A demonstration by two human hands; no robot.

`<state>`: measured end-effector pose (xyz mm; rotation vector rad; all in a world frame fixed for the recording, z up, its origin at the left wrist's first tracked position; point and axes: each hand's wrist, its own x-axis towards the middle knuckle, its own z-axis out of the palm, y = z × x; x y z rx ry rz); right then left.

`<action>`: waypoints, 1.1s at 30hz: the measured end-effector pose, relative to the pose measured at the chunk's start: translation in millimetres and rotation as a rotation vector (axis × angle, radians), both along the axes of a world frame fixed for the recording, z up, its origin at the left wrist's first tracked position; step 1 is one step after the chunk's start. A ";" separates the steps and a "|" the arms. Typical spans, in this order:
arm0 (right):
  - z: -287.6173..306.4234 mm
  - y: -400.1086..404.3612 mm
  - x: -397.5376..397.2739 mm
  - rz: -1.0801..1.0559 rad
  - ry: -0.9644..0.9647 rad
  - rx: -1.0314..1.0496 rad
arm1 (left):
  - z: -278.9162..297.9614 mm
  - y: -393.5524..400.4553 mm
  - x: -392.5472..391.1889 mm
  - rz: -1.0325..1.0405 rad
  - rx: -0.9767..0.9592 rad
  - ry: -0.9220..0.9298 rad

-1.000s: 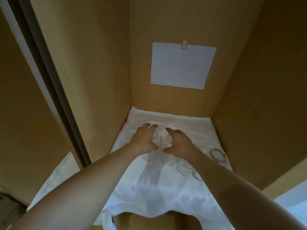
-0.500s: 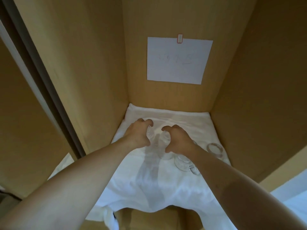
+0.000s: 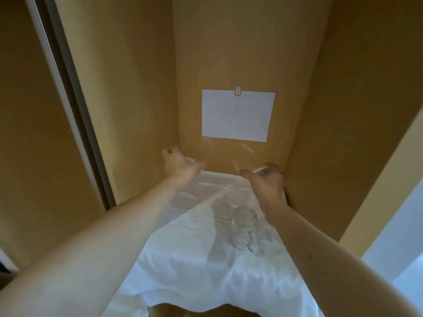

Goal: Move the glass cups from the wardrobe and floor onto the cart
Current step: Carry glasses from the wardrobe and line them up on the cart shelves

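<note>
Gripping a glass cup [image 3: 207, 147] in left hand [image 3: 180, 164], another cup [image 3: 246, 156] in right hand [image 3: 265, 181], inside wardrobe [image 3: 128, 88]

Two hands, left [image 3: 180, 167] and right [image 3: 265, 181], each hold one glass cup; two more cups [image 3: 243, 227] stand on one white cloth [image 3: 183, 259]; one paper sheet [image 3: 237, 115] hangs behind.

Dim, warm light fills the wardrobe interior [image 3: 240, 53]; brighter, cooler daylight enters low and behind the right grip [image 3: 263, 181], at the frame's lower right edge. Both forearms cast soft grey shadows on the white cloth [image 3: 183, 259] below the grips, and the glass cup [image 3: 243, 227] on it shows faint highlights. Motion blur smears the glass at both grips, and wide-angle distortion bends the panel edges outward.
</note>
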<state>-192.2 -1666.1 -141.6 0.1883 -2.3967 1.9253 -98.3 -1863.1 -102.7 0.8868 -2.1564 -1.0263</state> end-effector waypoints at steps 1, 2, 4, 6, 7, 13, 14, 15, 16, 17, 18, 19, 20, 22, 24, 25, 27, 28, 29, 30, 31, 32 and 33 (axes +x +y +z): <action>3.6 5.4 4.2 0.002 -0.002 -0.042 | 2.6 6.4 2.0 -0.009 0.022 0.013; 7.4 10.4 8.1 0.006 0.002 -0.067 | 4.9 12.4 4.3 -0.023 0.031 0.033; 15.0 21.1 15.1 0.019 0.013 -0.102 | 9.2 27.0 10.7 -0.061 0.035 0.092; 19.4 24.7 18.5 0.021 0.025 -0.118 | 12.7 37.3 13.9 -0.093 0.028 0.145; 22.5 29.0 21.5 0.020 0.029 -0.122 | 14.3 45.3 16.9 -0.100 0.024 0.180; 31.8 53.7 33.8 0.038 0.035 -0.133 | 21.3 78.8 40.9 -0.100 0.113 0.269; 32.4 56.6 35.8 0.054 0.044 -0.125 | 22.0 82.6 44.4 -0.102 0.122 0.265; 33.0 58.8 37.6 0.073 0.048 -0.116 | 23.0 85.9 47.7 -0.099 0.131 0.265; 33.3 60.5 40.4 0.092 0.050 -0.110 | 24.3 89.1 50.9 -0.094 0.152 0.272; 33.2 61.7 44.2 0.109 0.053 -0.104 | 25.5 92.0 54.4 -0.090 0.178 0.281; 33.1 62.4 48.2 0.121 0.060 -0.101 | 27.6 93.8 57.6 -0.089 0.197 0.289; 32.8 62.7 52.2 0.128 0.067 -0.101 | 29.4 94.6 60.5 -0.095 0.206 0.292; 32.4 63.0 56.6 0.129 0.071 -0.100 | 30.8 94.0 62.9 -0.109 0.215 0.285; 31.3 62.9 64.7 0.121 0.069 -0.092 | 32.7 90.8 65.7 -0.163 0.263 0.259; 29.7 61.7 73.3 0.105 0.066 -0.083 | 31.6 85.5 67.5 -0.234 0.307 0.235; 29.2 60.9 77.6 0.095 0.069 -0.079 | 31.0 82.6 68.3 -0.265 0.318 0.235; 27.9 57.8 86.9 0.071 0.064 -0.088 | 30.4 75.2 71.0 -0.327 0.357 0.249; 27.5 55.5 92.4 0.057 0.046 -0.108 | 30.0 70.9 72.6 -0.356 0.387 0.254; 26.7 52.8 97.9 0.045 0.022 -0.134 | 29.2 66.8 74.9 -0.389 0.421 0.252; 24.9 49.6 103.5 0.032 0.001 -0.170 | 28.1 62.6 77.8 -0.426 0.461 0.239; 22.1 45.8 108.8 0.017 -0.009 -0.213 | 27.0 58.7 80.9 -0.463 0.498 0.223; 19.3 41.8 114.7 0.001 -0.019 -0.264 | 26.1 55.4 84.1 -0.497 0.531 0.213; 17.2 37.8 121.1 -0.014 -0.039 -0.317 | 24.4 52.6 87.0 -0.524 0.568 0.215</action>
